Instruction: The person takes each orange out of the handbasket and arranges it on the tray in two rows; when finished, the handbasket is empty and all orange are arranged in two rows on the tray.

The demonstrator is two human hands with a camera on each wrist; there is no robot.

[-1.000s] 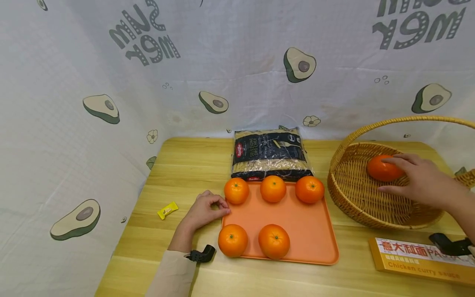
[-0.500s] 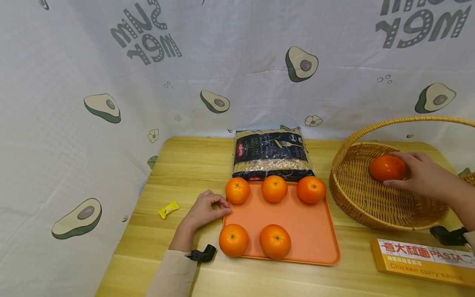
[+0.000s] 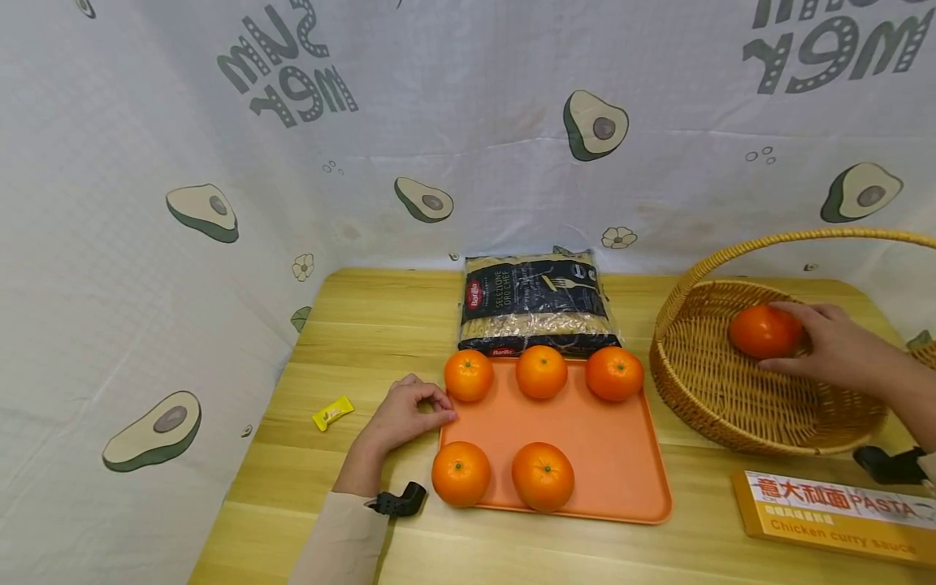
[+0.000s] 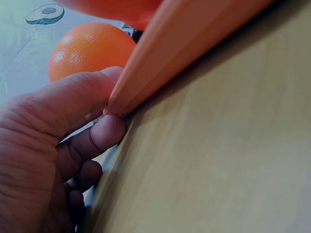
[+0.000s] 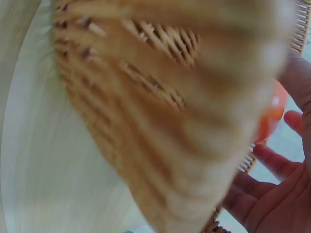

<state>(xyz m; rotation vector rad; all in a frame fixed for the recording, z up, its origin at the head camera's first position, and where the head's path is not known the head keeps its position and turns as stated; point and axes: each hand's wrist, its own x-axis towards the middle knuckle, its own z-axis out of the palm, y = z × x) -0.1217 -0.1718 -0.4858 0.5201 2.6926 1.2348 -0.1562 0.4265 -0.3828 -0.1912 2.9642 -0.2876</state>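
Note:
My left hand pinches the left rim of the orange tray. In the left wrist view its thumb lies on top of the rim, with the index finger curled beneath. Several oranges sit on the tray, three along the far side and two along the near side. My right hand reaches into the wicker basket and grips a redder orange from its right side. The right wrist view shows that orange partly hidden behind the blurred basket wall.
A bag of penne pasta lies behind the tray. A yellow wrapped candy is left of my left hand. In front of the basket lies a yellow pasta box. The basket's tall handle arches over it.
My right hand has shifted from over the top of the orange in the basket to its right side. The left hand stays at the tray rim.

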